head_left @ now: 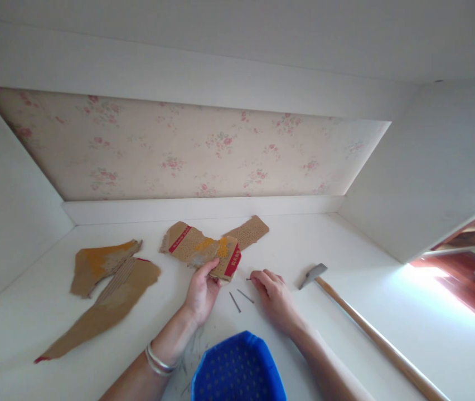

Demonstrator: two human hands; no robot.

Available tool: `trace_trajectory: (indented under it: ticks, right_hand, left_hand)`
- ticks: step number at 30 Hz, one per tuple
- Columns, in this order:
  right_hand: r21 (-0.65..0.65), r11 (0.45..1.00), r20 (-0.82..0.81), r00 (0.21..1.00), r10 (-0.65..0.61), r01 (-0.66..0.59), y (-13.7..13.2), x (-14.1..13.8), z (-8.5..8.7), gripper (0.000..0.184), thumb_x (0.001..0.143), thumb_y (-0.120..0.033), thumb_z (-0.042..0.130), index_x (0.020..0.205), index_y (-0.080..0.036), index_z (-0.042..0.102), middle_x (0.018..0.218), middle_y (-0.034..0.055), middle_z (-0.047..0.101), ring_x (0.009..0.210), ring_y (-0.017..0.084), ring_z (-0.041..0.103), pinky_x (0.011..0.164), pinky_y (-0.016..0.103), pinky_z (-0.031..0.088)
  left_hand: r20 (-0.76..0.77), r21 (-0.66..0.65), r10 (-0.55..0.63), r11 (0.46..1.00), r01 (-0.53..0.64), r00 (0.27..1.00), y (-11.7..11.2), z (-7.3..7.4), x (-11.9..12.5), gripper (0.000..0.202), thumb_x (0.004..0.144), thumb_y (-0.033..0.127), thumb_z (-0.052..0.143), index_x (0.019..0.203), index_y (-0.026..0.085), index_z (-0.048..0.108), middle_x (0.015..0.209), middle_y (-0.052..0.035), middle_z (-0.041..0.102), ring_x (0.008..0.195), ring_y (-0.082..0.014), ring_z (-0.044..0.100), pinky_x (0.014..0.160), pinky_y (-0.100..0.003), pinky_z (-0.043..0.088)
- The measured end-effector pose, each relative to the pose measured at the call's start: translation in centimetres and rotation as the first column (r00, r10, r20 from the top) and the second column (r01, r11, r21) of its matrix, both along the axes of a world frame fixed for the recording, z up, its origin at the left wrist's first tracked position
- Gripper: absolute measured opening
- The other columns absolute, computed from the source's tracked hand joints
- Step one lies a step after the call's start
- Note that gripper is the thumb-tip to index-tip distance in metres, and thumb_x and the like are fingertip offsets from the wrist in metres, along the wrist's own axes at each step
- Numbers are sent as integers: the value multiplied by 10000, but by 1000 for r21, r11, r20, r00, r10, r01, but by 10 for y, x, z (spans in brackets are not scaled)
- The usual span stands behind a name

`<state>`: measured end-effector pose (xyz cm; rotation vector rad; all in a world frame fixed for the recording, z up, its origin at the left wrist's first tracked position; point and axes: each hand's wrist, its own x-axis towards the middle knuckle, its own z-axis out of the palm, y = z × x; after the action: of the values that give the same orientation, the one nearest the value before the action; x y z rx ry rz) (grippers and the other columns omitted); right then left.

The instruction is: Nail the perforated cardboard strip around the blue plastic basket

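My left hand (204, 289) grips a torn piece of brown cardboard (229, 263) with a red printed strip, thumb on top. More torn cardboard (185, 243) with a red strip lies just left of it, and a perforated cardboard strip (250, 231) sits behind. To the right, my right hand (274, 295) is closed with fingertips low over the white surface, pinching a small dark nail (248, 279) whose end pokes out leftward. Between the hands lie two loose nails, one nail (234, 302) nearer my left hand and another nail (245, 296) closer to my right.
A hammer (315, 273) with a long wooden handle lies at right. Torn cardboard pieces (124, 295) rest at left. Close to me stands a blue perforated basket (240, 365). White panels (421, 161) enclose the sides, with floral wallpaper (221, 150) at the back.
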<state>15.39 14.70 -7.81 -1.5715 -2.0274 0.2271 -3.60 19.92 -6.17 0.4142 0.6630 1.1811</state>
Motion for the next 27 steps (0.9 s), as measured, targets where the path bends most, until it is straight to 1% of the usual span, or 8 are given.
trace_trajectory:
  ticks: [4, 7, 9, 14, 18, 24, 26, 27]
  right_hand:
    - [-11, 999, 54, 998, 38, -37, -1, -1, 2, 222, 1022, -218, 408, 933, -252, 608, 812, 6, 666, 778, 184, 630, 887, 369, 413]
    - [-15, 999, 88, 995, 45, -44, -4, -4, 6, 239, 1009, -209, 429, 870, -238, 620, 784, 11, 656, 764, 189, 625, 869, 375, 410]
    - [-11, 999, 92, 995, 35, -34, -6, -6, 7, 242, 1005, -203, 428, 862, -223, 622, 820, 29, 656, 776, 193, 620, 848, 370, 417]
    - [6, 999, 66, 997, 37, -38, -7, -5, 6, 211, 988, -193, 455, 919, -218, 654, 982, 64, 681, 871, 208, 614, 842, 362, 422]
    - [9, 995, 42, 994, 98, -99, -8, -3, 6, 189, 973, -199, 503, 928, -242, 682, 993, 40, 717, 892, 206, 610, 846, 349, 415]
    - [4, 980, 26, 980, 199, -200, -12, -7, 11, 164, 968, -208, 536, 928, -263, 685, 969, -3, 741, 878, 187, 600, 853, 336, 387]
    - [4, 978, 21, 978, 209, -209, -13, -7, 11, 168, 974, -227, 531, 903, -258, 680, 932, -3, 744, 869, 193, 591, 847, 340, 378]
    - [3, 978, 16, 978, 209, -209, -13, -6, 11, 168, 975, -235, 533, 891, -255, 678, 904, -2, 743, 864, 196, 588, 843, 341, 376]
  left_hand:
    - [-9, 7, -22, 1000, 22, 1000, 0, 0, 0, 260, 762, 229, 719, 976, 83, 705, 966, -144, 745, 860, -226, 706, 655, -259, 524]
    - [-18, 23, -29, 999, 30, 999, 0, 0, 0, 284, 753, 240, 726, 995, 93, 702, 945, -132, 746, 851, -225, 703, 648, -263, 518]
    - [-25, 33, -32, 999, 33, 999, 0, -1, 0, 299, 749, 244, 728, 1007, 94, 699, 931, -125, 746, 832, -220, 702, 646, -265, 516]
    - [-50, 58, -32, 998, 35, 998, 1, -3, 0, 327, 751, 258, 726, 1030, 91, 691, 925, -121, 743, 827, -219, 699, 650, -270, 508]
    - [-79, 82, -18, 996, 25, 997, 1, -6, 1, 335, 743, 269, 741, 1027, 99, 691, 914, -98, 739, 788, -191, 689, 623, -254, 489]
    - [-155, 127, 0, 992, 20, 988, -4, -8, 6, 308, 712, 258, 795, 969, 114, 704, 850, -45, 731, 649, -126, 642, 500, -208, 421]
    - [-193, 152, -20, 987, 50, 981, -6, -7, 8, 323, 711, 254, 803, 989, 119, 709, 883, -55, 740, 702, -152, 666, 558, -226, 468]
    - [-217, 172, -29, 983, 68, 976, -7, -7, 8, 346, 715, 259, 802, 1020, 123, 710, 925, -69, 745, 778, -181, 685, 636, -252, 504]
